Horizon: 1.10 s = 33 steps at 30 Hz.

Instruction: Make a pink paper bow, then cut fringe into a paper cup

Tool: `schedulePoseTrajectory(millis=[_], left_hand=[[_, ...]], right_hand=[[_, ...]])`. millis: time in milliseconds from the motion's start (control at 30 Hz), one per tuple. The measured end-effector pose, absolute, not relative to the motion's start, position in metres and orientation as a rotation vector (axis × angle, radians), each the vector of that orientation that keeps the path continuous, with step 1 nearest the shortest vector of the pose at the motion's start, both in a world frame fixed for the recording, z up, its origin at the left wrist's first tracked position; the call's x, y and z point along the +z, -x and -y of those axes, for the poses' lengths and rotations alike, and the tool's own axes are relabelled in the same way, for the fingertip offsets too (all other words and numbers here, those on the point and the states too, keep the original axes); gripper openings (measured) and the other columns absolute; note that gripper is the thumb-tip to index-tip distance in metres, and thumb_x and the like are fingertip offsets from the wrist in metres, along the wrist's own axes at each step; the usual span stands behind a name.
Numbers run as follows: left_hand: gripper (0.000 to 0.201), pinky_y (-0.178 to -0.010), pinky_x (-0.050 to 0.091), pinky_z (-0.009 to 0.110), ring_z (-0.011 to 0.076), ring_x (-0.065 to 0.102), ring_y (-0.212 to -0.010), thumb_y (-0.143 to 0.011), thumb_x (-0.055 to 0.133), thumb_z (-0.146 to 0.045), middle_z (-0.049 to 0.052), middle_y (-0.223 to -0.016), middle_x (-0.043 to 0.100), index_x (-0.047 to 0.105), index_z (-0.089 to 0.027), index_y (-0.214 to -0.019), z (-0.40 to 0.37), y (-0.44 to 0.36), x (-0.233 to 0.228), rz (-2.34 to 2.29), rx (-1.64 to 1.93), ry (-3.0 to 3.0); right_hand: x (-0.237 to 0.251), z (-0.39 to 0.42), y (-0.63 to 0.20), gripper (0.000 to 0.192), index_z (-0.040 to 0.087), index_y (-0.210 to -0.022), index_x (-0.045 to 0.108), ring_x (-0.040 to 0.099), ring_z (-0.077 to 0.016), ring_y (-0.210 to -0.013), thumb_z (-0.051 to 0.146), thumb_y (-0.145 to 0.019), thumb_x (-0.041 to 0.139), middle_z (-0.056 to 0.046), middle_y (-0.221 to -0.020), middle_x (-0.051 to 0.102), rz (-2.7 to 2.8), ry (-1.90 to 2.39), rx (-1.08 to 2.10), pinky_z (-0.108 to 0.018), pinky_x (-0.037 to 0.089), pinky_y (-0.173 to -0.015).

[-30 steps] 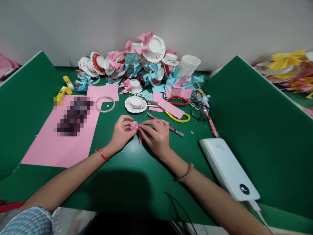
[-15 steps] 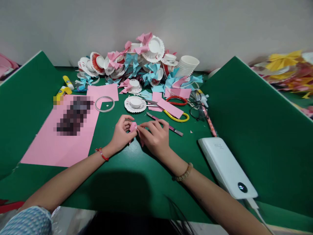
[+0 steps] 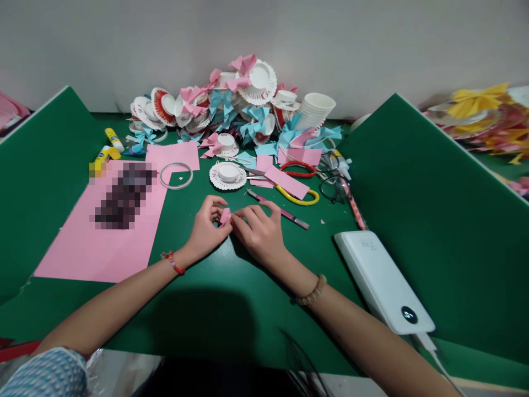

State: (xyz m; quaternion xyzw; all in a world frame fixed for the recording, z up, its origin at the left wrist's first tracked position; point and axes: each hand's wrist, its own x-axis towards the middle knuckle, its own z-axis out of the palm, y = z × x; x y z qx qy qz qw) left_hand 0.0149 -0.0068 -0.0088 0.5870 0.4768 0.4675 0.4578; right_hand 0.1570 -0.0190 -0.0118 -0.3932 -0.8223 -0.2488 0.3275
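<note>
Between my two hands is a small folded piece of pink paper. My left hand pinches it between thumb and fingers. From the other side, the fingertips of my right hand close on the paper's right end; they partly hide it. Just beyond my hands lie a small white paper hat with a fringed brim and a purple tweezer-like tool. Scissors with red and yellow handles lie behind, partly under a pink paper strip.
At the back, a heap of paper hats with pink and blue bows stands beside stacked paper cups. A pink sheet, a tape ring and glue sticks lie left. A white power bank and glasses are right. Green panels flank the table.
The pink paper has turned slightly between my fingers, and its lower ends no longer show below my hands. My right hand has shifted a little left. Other things stay put.
</note>
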Motion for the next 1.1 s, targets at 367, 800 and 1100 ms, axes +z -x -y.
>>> schedulePoseTrajectory(millis=[367,800,1100], left_hand=[[0.026,-0.063,0.043,0.020,0.0076,0.055,-0.064,-0.065,0.060,-0.013,-0.004,-0.072,0.053,0.046,-0.019,-0.087,0.0063,-0.0153,-0.0114,-1.176,1.165,-1.409],[0.026,-0.067,0.045,0.020,0.0075,0.057,-0.069,-0.066,0.061,-0.011,-0.003,-0.077,0.054,0.047,-0.018,-0.087,0.0057,-0.0154,-0.0102,-1.183,1.165,-1.405],[0.024,-0.066,0.045,0.020,0.0071,0.056,-0.068,-0.069,0.062,-0.014,-0.002,-0.078,0.055,0.047,-0.018,-0.087,0.0053,-0.0153,-0.0126,-1.161,1.162,-1.401]], right_hand=[[-0.0158,0.0172,-0.1561,0.019,0.017,-0.071,0.062,0.054,-0.0145,-0.066,0.011,-0.088,0.057,-0.001,-0.069,0.068,2.097,1.039,-0.567,-0.036,0.034,-0.086],[-0.0173,0.0173,-0.1562,0.015,0.017,-0.075,0.064,0.054,-0.0143,-0.066,0.013,-0.088,0.058,-0.002,-0.073,0.068,2.042,1.058,-0.349,-0.035,0.034,-0.084],[-0.0169,0.0176,-0.1552,0.015,0.017,-0.071,0.061,0.053,-0.0152,-0.066,0.016,-0.086,0.062,0.000,-0.070,0.067,1.989,1.083,-0.373,-0.036,0.033,-0.081]])
